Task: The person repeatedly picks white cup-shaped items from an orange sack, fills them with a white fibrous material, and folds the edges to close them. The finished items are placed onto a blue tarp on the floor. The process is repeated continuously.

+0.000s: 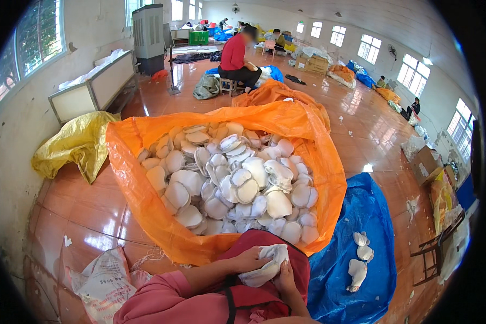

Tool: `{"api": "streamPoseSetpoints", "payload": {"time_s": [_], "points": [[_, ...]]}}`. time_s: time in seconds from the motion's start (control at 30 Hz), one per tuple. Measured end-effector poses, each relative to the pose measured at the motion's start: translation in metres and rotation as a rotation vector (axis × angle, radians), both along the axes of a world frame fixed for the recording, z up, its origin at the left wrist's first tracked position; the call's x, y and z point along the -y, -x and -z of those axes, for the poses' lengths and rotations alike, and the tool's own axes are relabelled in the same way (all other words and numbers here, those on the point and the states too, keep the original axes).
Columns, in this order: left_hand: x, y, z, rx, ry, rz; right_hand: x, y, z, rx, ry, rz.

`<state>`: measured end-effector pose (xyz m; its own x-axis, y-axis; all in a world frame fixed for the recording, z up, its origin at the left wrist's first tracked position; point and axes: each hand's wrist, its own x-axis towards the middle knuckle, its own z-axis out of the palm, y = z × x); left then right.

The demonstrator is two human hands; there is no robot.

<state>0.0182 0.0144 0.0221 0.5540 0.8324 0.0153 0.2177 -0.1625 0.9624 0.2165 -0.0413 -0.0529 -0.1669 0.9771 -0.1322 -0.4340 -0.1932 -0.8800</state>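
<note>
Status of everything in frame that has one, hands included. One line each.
Left hand: closed on the white padded piece
Right hand: closed on the same piece
White padded piece: held, bent
Orange sack: open, mouth spread wide, full of loose white pieces
Blue sheeting: spread on floor, creased, a few white pieces on it
Yellow sack: crumpled
Printed sack: crumpled, on floor
Air cooler: upright; running or not, can't tell

I saw the left hand and right hand gripping close together, low centre in the frame, the left forearm slanting from lower left, the right forearm from the bottom edge.
</note>
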Motion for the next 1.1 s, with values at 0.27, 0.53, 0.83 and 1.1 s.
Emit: {"api": "streamPoseSetpoints", "payload": {"time_s": [0.27, 0.53, 0.83, 1.1], "points": [[0.011, 0.000, 0.012, -0.001, 0.050, -0.043, 0.005, 0.007, -0.021, 0.038, -0.040, -0.079], [0.014, -0.008, 0.019, 0.008, 0.069, -0.070, 0.007, 0.003, -0.011, 0.024, -0.057, -0.103], [0.034, -0.001, 0.020, -0.099, -0.233, -0.360, 0.004, 0.023, -0.045, 0.019, -0.120, 0.053], [0.039, 0.003, 0.026, 0.233, 0.202, -0.269, 0.005, 0.021, -0.029, -0.074, -0.105, 0.098]]}}
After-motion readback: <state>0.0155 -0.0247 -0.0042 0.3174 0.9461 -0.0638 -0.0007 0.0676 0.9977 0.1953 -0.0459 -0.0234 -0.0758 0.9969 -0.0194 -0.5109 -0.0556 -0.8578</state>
